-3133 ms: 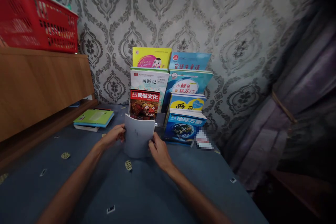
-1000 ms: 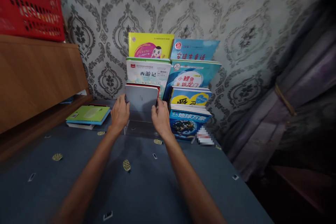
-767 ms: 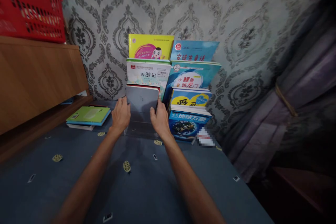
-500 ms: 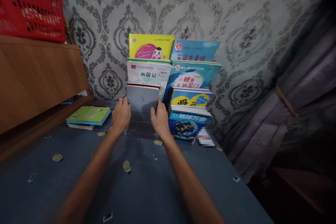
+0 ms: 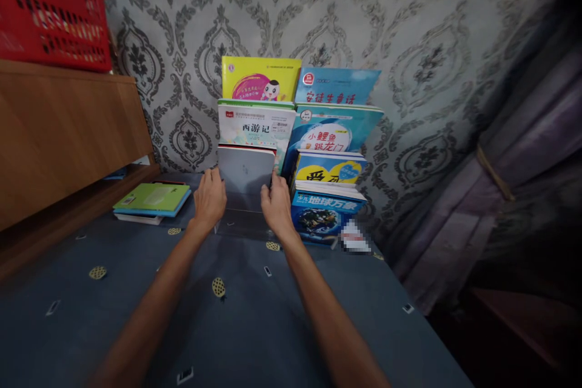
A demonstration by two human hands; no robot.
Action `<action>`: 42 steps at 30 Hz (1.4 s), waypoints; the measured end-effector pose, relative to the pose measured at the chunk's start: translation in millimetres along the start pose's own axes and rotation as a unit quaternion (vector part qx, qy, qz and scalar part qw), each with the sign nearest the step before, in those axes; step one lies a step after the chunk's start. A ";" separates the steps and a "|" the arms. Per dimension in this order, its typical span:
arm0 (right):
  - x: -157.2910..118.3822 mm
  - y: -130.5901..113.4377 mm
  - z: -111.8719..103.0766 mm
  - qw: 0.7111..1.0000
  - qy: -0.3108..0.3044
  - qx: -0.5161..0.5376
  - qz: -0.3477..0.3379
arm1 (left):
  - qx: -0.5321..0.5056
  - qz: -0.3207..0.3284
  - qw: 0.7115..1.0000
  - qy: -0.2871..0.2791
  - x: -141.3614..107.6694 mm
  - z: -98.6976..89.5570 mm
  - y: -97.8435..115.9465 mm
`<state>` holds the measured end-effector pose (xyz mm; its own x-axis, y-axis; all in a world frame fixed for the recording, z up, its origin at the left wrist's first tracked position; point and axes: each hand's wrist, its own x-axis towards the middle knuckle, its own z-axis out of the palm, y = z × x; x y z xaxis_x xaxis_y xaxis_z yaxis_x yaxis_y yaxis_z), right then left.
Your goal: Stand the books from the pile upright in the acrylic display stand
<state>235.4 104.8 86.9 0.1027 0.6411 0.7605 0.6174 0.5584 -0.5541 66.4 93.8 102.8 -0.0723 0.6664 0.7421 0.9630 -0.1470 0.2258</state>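
A grey book [image 5: 245, 171] stands upright at the front of the left column of books. My left hand [image 5: 210, 197] is closed at its left edge, and my right hand [image 5: 276, 201] grips its right edge, thumb toward me. Behind it rise a white book [image 5: 254, 124] and a yellow book [image 5: 261, 79]. The right column holds a light blue book [image 5: 336, 86], a teal book [image 5: 341, 127], a yellow and blue book [image 5: 330, 168] and a dark blue book with a globe [image 5: 318, 218].
Green and blue books [image 5: 152, 199] lie stacked at the left on the dark patterned cloth [image 5: 245, 339]. A red basket [image 5: 54, 18] sits on a wooden cabinet [image 5: 73, 139]. Patterned wall behind; a tied curtain [image 5: 450, 230] hangs at the right.
The view has shifted very slightly. Both hands stay at the sides of the grey book, with no clear movement of the books.
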 end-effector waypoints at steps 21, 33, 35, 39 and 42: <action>3.6 2.3 -3.6 1.000 -0.022 0.011 0.016 | 0.003 -0.009 1.000 -0.006 0.9 0.7 -3.0; 3.1 3.2 -5.4 1.000 -0.016 0.022 0.012 | 0.013 -0.018 0.998 -0.055 3.0 -10.1 1.0; 2.7 2.3 -4.8 1.000 -0.011 0.022 0.011 | 0.013 -0.019 0.998 -0.055 3.2 -10.3 0.8; 2.1 2.0 -3.9 1.000 -0.009 0.017 0.009 | 0.006 -0.022 0.999 -0.048 3.4 -8.3 -0.7; 2.0 2.2 -3.8 1.000 -0.006 0.016 0.009 | -0.006 -0.022 0.999 -0.043 3.0 -6.3 -1.8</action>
<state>240.0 105.3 88.5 0.1040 0.6572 0.7465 0.5902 0.5633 -0.5782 62.7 91.4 108.5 -0.0920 0.7326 0.6744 0.9563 -0.1237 0.2649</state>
